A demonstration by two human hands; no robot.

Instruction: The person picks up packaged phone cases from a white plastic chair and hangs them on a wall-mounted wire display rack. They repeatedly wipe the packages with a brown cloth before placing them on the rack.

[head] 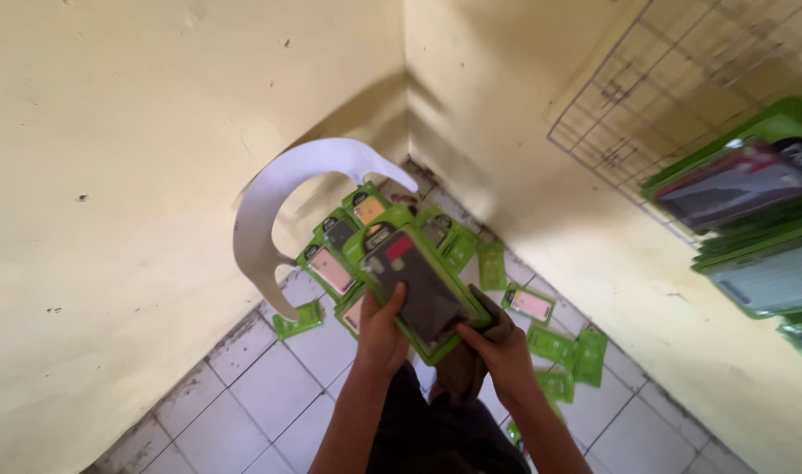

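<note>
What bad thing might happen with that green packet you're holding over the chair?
The green packet is held only at its lower edge by the left hand and right hand, so it might tip and drop. The pile of packets on the white chair looks loose and could slide off. More packets lie on the tiled floor by the feet, so someone might step on them.

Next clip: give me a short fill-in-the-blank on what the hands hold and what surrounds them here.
1. Both hands grip a green-edged package showing a dark ____ case.
2. The right hand also holds a dark ____ against the package's lower corner.
3. More green packages lie scattered on the tiled ____.
4. On the right wall hangs a wire ____ carrying further packages.

Missing words: phone; cloth; floor; grid
</note>
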